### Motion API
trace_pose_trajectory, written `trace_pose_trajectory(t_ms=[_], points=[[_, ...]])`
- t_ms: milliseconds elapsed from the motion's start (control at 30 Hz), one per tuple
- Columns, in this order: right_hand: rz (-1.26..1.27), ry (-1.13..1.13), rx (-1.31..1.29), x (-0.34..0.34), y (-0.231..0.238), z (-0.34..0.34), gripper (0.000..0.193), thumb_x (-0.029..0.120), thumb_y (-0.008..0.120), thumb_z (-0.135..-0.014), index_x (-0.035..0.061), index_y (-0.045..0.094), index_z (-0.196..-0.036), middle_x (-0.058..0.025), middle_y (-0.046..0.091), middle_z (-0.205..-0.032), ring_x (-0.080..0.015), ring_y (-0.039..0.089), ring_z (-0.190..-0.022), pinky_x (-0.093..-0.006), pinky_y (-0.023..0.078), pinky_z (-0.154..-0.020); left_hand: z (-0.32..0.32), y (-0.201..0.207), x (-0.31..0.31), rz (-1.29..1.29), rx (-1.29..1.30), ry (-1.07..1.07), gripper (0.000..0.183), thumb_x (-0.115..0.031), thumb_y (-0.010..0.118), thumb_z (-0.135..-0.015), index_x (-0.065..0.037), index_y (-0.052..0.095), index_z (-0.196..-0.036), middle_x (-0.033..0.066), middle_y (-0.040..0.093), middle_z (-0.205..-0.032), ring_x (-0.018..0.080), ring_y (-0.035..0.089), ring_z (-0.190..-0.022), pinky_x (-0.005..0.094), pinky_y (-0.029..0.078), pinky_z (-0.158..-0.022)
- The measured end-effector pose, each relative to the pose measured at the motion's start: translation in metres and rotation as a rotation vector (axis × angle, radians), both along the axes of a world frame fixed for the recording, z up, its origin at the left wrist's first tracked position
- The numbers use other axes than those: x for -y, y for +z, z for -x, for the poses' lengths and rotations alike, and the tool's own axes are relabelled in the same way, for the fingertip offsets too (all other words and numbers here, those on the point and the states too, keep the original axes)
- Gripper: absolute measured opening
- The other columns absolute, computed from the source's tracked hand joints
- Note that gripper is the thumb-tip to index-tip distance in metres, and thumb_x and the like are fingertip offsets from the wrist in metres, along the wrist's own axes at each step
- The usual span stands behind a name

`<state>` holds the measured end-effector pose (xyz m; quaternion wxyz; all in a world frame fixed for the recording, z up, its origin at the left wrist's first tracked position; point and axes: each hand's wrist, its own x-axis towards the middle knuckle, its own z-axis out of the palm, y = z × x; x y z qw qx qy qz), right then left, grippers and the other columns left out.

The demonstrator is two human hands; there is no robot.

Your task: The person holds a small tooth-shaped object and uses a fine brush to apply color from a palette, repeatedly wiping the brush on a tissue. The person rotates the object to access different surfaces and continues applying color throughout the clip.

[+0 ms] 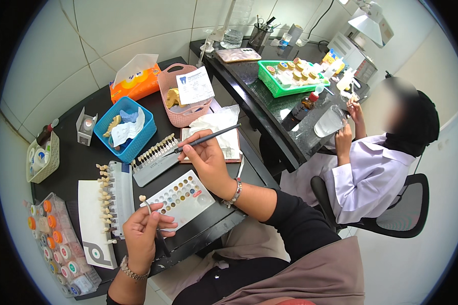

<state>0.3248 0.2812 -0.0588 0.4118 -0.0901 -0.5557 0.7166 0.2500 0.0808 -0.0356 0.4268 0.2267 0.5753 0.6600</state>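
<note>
My left hand (143, 231) is closed on a slim tool, dark at its lower end, with a curved metal tip (147, 207); its exact kind is hard to make out. On that tip sits a small cream tooth crown (142, 198). My right hand (208, 166) pinches a thin brush with a black handle (213, 133), its fine end pointing left above a grey tooth shade guide (150, 172). Below both hands lies a white palette (191, 201) with rows of wells holding coloured pastes. The brush and the crown are apart.
A second shade guide (121, 195) and a clear box of jars (61, 249) stand left. Behind are a blue basket (140, 140), a pink basket (188, 117) and an orange tissue pack (135, 81). Rightward, a seated person (366, 168) works at another table with a green tray (285, 90).
</note>
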Motion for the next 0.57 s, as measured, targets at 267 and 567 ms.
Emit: trace_pose_trajectory(t_ms=[267,567], points=[[0.003,0.001,-0.002,-0.0017,-0.0007,0.0008,0.014,0.002,0.048,-0.088,0.001,0.039,-0.098,-0.0117,0.053,-0.096,-0.0127,0.057,-0.079,-0.0247,0.048,-0.073,-0.0017,0.0011,0.0004,-0.001,-0.005,0.002,0.027,-0.015,0.05,-0.089,0.006,0.052,-0.107,0.0135,0.063,-0.076,0.0195,0.064,-0.064,0.0252,0.054,-0.05],[0.021,0.01,-0.026,-0.0026,-0.0035,0.0015,0.015,0.002,0.05,-0.087,0.0017,0.041,-0.099,-0.0084,0.052,-0.094,-0.0119,0.058,-0.081,-0.0219,0.047,-0.073,-0.0008,-0.0007,-0.0006,0.017,0.006,-0.006,0.026,-0.015,0.05,-0.089,0.004,0.052,-0.107,0.0135,0.063,-0.077,0.0197,0.065,-0.065,0.0251,0.054,-0.05]])
